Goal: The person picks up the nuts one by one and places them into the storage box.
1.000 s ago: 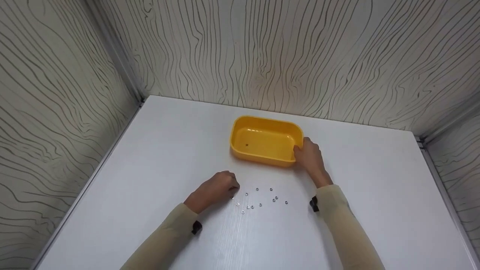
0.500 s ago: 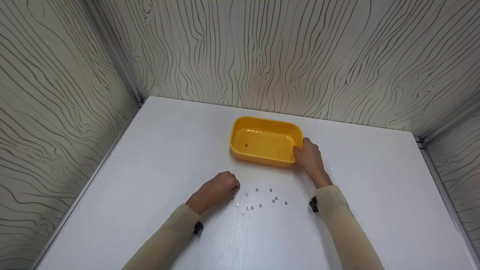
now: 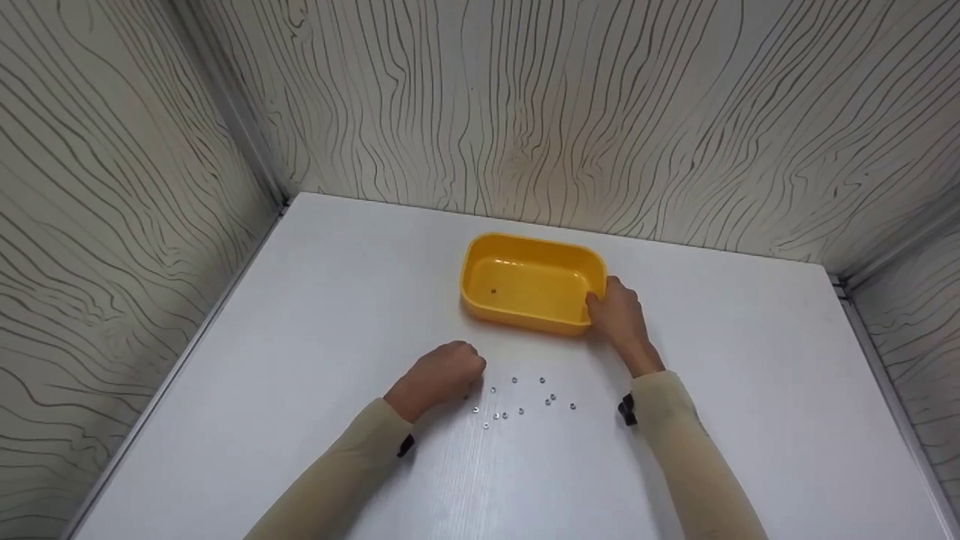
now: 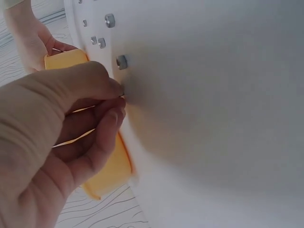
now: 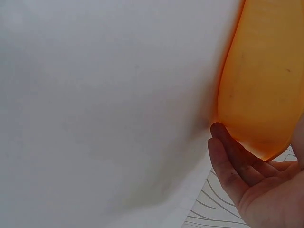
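My left hand (image 3: pixel 439 379) is low at the tabletop, left of several small silver nuts (image 3: pixel 521 411). In the left wrist view, its thumb and index finger pinch together at the table surface, and a dark sliver of a nut (image 4: pixel 122 95) shows between the tips, mostly hidden. Another nut (image 4: pixel 122 62) lies just beside them. My right hand (image 3: pixel 621 315) holds the right end of a yellow plastic bin (image 3: pixel 525 321), thumb inside the rim and fingers outside. One tiny dark nut (image 3: pixel 493 291) lies on the bin's floor. From the right wrist, curled fingers (image 5: pixel 232 161) support the bin's outer wall.
The white table (image 3: pixel 337 285) ends at a wood-grain patterned wall (image 3: pixel 525 112) behind the bin. Similar panels rise on the left and right sides. A black wrist strap piece (image 3: pixel 627 409) sits under the right sleeve.
My left hand has shifted slightly right and rolled over, its knuckles now further over the fingertips. The right hand, bin and loose nuts stay where they were.
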### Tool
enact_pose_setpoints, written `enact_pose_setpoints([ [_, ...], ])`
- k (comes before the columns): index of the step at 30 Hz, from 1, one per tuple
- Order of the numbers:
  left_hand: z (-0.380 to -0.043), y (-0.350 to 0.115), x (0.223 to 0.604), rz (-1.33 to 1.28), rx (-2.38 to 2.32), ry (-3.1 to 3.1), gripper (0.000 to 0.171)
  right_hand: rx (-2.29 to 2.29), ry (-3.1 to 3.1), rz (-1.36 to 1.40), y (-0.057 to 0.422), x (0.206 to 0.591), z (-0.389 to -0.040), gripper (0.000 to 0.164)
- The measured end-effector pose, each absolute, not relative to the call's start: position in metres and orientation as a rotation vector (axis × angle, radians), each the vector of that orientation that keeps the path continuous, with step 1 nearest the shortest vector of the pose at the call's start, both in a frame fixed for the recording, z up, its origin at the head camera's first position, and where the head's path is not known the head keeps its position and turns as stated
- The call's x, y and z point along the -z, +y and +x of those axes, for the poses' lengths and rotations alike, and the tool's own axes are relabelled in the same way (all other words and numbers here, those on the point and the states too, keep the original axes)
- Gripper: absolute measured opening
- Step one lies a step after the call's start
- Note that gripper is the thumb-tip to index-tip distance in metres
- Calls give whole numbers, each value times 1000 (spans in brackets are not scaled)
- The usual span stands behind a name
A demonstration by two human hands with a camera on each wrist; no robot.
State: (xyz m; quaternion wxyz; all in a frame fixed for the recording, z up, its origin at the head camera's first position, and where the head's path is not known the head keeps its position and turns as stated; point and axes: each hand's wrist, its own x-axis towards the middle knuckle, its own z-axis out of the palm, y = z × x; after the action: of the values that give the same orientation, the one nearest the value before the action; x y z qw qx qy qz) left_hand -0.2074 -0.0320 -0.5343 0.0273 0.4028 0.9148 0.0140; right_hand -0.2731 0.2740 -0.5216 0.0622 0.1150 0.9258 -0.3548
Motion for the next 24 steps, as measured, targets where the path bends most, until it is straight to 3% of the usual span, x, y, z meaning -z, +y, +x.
enact_pose_setpoints([
  [11,-212,-30,535,1109,-207,2738,21,1048,2848,322,276,525,-272,44],
  [24,-222,-53,549,838,-1005,2466,15,1044,2884,301,276,525,-274,43],
])
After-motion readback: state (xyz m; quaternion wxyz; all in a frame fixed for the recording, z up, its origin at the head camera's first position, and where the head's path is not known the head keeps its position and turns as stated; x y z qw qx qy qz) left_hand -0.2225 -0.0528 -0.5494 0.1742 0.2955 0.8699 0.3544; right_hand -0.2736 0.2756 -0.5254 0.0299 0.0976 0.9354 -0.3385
